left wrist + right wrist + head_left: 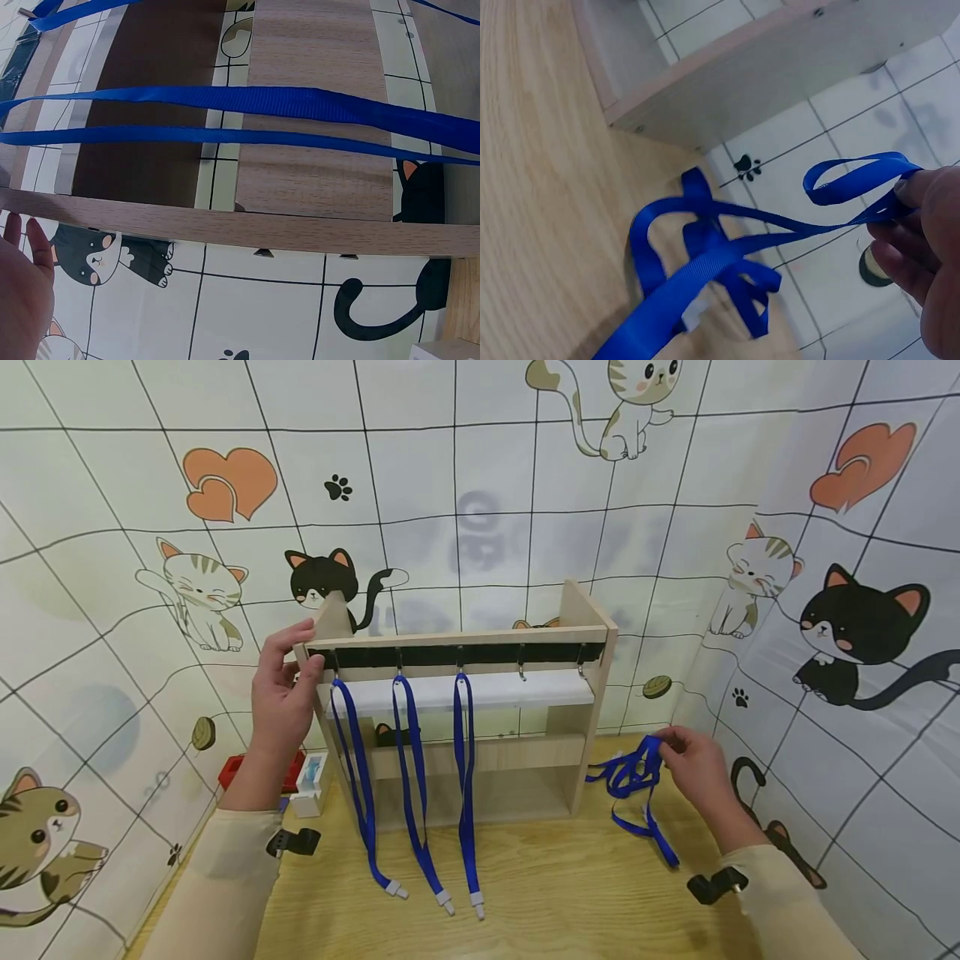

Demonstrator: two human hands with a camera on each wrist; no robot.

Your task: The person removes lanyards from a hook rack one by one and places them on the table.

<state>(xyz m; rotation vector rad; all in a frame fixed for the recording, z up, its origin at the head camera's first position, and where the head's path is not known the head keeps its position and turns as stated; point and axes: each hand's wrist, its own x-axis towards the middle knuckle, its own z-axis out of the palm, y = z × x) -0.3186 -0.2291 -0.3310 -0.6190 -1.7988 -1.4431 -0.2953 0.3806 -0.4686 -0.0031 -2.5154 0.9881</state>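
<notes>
A small wooden shelf stands on the table, with a black strip of metal hooks across its top. Three blue lanyards hang from the left and middle hooks, their white clips reaching down in front. My left hand grips the shelf's upper left corner, thumb in front; only its fingertips show at the side panel in the left wrist view. To the right of the shelf, my right hand pinches a loop of another blue lanyard. The rest of that lanyard lies bunched on the tabletop.
Two hooks at the right carry nothing. Beside the shelf's left side are a red container and a small white box, partly behind the left forearm. Cat-print cloth walls enclose the wooden table at the back and sides.
</notes>
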